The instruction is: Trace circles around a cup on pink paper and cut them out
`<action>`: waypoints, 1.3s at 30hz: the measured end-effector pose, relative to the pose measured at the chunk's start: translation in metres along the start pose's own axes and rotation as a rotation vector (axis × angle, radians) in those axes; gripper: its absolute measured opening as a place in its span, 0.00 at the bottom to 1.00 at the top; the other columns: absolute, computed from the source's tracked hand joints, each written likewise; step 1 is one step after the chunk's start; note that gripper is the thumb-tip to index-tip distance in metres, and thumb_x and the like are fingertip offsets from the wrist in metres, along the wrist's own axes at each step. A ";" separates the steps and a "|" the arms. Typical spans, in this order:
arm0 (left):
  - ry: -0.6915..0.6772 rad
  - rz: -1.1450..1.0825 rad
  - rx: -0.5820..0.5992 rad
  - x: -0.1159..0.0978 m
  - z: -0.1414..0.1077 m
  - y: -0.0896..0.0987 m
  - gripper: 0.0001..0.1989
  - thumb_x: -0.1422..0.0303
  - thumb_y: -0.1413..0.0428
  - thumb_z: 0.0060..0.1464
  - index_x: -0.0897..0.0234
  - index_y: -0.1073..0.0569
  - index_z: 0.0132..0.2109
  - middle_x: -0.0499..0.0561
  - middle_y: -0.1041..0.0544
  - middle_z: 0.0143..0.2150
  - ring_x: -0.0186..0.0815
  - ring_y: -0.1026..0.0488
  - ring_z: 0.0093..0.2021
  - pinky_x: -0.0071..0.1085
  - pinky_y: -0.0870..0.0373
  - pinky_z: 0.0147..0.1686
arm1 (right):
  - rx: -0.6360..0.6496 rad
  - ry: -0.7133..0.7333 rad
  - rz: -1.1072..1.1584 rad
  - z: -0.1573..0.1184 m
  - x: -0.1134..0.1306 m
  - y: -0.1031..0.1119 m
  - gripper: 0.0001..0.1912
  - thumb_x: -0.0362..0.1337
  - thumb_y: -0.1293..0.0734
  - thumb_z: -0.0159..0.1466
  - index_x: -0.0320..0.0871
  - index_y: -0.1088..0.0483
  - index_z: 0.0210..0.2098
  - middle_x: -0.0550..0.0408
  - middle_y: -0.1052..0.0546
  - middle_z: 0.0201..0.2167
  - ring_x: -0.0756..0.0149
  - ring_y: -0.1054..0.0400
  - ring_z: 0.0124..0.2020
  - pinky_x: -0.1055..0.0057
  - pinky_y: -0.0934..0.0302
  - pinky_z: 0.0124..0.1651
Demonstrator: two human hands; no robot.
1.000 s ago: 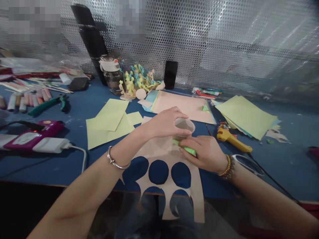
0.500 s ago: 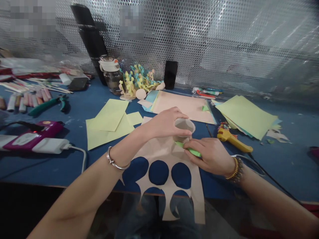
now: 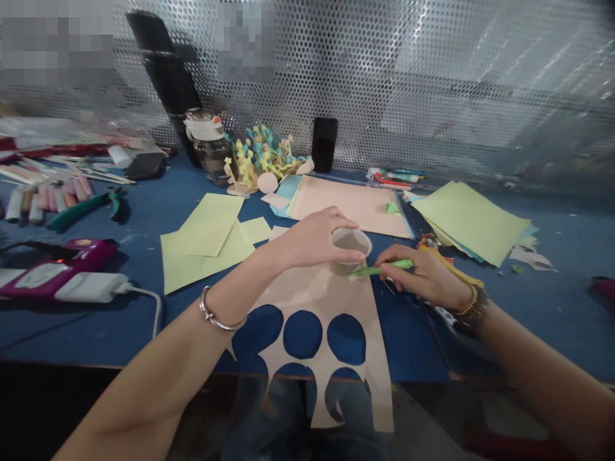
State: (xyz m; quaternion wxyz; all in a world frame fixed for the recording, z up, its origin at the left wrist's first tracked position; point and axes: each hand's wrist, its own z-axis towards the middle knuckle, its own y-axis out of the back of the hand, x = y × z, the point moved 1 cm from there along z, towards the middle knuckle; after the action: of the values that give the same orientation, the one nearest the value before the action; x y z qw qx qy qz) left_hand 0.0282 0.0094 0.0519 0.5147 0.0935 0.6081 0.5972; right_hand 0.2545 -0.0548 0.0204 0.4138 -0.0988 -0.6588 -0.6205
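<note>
My left hand [image 3: 314, 240] grips a small pale cup [image 3: 350, 246] from above, fingers curved over its rim, with the cup's open mouth tilted toward me. My right hand [image 3: 423, 275] pinches a narrow green paper strip [image 3: 382, 269] between thumb and fingers. The strip's tip reaches the cup's lower edge. Under both hands lies a peach paper sheet [image 3: 312, 291] with round cut-outs [image 3: 302, 334] showing the blue table through them. The cup's lower part is partly hidden by my fingers.
A yellow glue gun [image 3: 454, 272] lies mostly behind my right hand. Pale yellow-green paper sheets [image 3: 204, 240] lie to the left, a stack [image 3: 468, 221] to the right. Farther back are a peach sheet [image 3: 350, 205], a jar [image 3: 209, 150], and a curled paper model [image 3: 264, 157].
My right hand has moved up and to the right, and the green strip now stretches out sideways from its fingertips. The left hand and cup have barely moved.
</note>
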 end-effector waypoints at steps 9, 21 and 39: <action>0.000 -0.004 0.007 0.001 0.000 0.000 0.30 0.49 0.43 0.49 0.61 0.28 0.55 0.56 0.29 0.52 0.43 0.33 0.54 0.37 0.38 0.52 | 0.097 -0.066 0.214 0.020 -0.018 0.009 0.14 0.47 0.38 0.64 0.42 0.32 0.37 0.55 0.23 0.27 0.73 0.33 0.18 0.73 0.37 0.25; 0.015 -0.015 0.009 0.000 0.001 0.000 0.28 0.51 0.43 0.49 0.60 0.28 0.54 0.55 0.29 0.51 0.42 0.33 0.52 0.36 0.37 0.51 | 0.083 -0.113 0.224 0.036 -0.026 0.020 0.15 0.48 0.37 0.63 0.42 0.33 0.34 0.56 0.22 0.25 0.73 0.32 0.18 0.73 0.37 0.26; 0.034 -0.039 0.032 -0.002 0.000 0.003 0.29 0.52 0.42 0.50 0.60 0.30 0.56 0.54 0.29 0.51 0.41 0.32 0.51 0.34 0.36 0.49 | 0.163 -0.118 0.154 0.102 -0.023 0.017 0.07 0.39 0.36 0.60 0.42 0.33 0.29 0.61 0.29 0.14 0.72 0.34 0.14 0.76 0.39 0.19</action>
State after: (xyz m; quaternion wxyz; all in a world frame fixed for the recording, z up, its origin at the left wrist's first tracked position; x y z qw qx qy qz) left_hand 0.0277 0.0090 0.0550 0.5145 0.0796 0.6278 0.5787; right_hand 0.2370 0.0493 0.0285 0.4275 -0.1516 -0.7207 -0.5243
